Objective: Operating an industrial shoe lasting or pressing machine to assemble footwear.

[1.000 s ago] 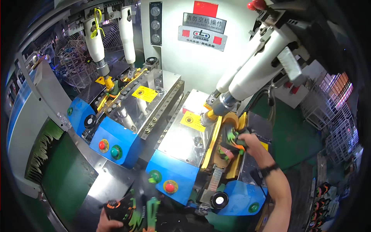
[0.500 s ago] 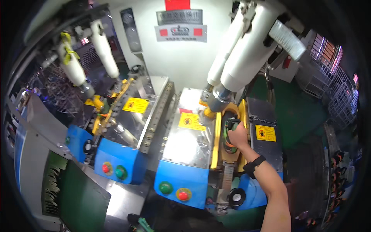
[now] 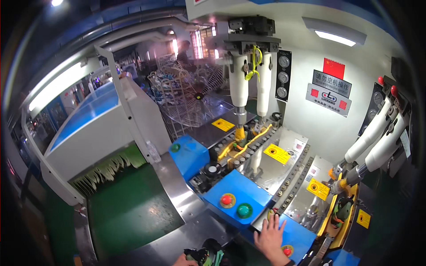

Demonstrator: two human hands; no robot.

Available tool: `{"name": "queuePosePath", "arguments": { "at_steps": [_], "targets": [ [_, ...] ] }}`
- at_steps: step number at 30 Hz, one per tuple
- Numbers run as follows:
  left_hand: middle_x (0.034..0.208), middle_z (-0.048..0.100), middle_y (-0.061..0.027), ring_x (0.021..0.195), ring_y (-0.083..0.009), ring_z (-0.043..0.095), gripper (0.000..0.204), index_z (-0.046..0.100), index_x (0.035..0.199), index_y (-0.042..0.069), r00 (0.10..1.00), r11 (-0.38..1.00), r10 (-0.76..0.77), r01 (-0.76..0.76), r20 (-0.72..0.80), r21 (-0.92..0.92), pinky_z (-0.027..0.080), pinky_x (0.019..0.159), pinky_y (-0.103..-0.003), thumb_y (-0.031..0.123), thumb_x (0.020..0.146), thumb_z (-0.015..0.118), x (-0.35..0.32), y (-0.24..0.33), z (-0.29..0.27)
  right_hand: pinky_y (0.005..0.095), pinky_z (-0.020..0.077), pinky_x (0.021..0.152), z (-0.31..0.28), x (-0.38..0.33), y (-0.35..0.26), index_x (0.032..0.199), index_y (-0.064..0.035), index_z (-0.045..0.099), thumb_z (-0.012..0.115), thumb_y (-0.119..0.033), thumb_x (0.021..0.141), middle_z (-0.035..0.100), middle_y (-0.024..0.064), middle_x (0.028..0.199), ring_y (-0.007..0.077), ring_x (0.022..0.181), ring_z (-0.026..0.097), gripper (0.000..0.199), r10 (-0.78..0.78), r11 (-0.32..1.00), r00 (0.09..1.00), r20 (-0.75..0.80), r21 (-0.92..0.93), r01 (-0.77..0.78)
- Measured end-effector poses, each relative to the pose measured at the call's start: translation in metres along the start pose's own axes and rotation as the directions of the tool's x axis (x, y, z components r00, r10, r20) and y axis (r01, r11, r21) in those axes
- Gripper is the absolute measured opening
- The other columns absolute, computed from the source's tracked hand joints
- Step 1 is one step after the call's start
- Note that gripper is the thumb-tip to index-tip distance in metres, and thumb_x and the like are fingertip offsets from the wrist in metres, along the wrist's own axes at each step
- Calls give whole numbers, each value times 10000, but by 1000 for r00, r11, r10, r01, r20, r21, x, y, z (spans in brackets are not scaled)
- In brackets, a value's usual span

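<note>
At the lower edge my left hand [image 3: 184, 260] shows only in part, closed on a black and green shoe [image 3: 207, 253] that is cut off by the frame. My right hand [image 3: 270, 237] is open, its fingers spread over the front of the right-hand blue control panel [image 3: 298, 232]. A red button [image 3: 287, 251] lies just beside its wrist. Whether the palm presses on something under it is hidden. Farther right another dark green shoe [image 3: 341, 210] sits between yellow side pads [image 3: 330, 216] of the press, under a white press arm [image 3: 363, 173].
The neighbouring station's blue panel [image 3: 237, 195] carries a red button [image 3: 227, 200] and a green button [image 3: 244, 210]. White press arms [image 3: 239, 84] hang above a shoe at that station. Left stands a machine with a green conveyor belt [image 3: 133, 208]. A wire-guarded fan [image 3: 188, 99] is behind.
The view has swung left. My right hand has left the shoe in the right-hand press and is now over the blue panel. My left hand has come into view with a shoe.
</note>
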State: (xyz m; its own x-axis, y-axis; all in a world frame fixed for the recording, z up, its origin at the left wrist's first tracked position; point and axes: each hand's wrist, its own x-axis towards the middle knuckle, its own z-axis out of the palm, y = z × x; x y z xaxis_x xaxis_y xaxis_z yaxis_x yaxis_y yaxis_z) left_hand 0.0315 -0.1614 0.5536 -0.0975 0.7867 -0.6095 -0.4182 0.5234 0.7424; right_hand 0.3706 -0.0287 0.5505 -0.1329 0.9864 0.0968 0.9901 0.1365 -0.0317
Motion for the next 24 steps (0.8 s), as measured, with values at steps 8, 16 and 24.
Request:
{"name": "queuePosePath", "arguments": {
  "at_steps": [8,16,24],
  "targets": [
    [807,599,-74,686,-198,622,313,538,988,51,993,992,49,-61,-111,-113,547,588,-325,-106,720,581,-39,-33,-20,518,386,905,-31,-47,-75,1049,9,560,612,-97,812,569,213,1081,404,1018,519,265,-149,754,865,-480,511,413],
    [971,610,-77,844,-230,628,431,530,1141,59,747,904,423,-312,-512,292,539,697,-334,-73,734,582,0,-80,-130,422,504,820,28,-128,-185,1047,-2,632,596,-195,889,646,230,1004,400,943,618,251,-387,292,922,-6,948,129],
    [1137,556,-136,1080,-261,554,707,440,1240,29,836,813,466,-274,-291,514,451,956,-380,172,644,793,98,-69,-165,389,512,754,19,-116,-212,1041,-11,643,586,-202,903,663,216,938,362,862,655,243,-394,453,900,187,892,13]
  ]
}}
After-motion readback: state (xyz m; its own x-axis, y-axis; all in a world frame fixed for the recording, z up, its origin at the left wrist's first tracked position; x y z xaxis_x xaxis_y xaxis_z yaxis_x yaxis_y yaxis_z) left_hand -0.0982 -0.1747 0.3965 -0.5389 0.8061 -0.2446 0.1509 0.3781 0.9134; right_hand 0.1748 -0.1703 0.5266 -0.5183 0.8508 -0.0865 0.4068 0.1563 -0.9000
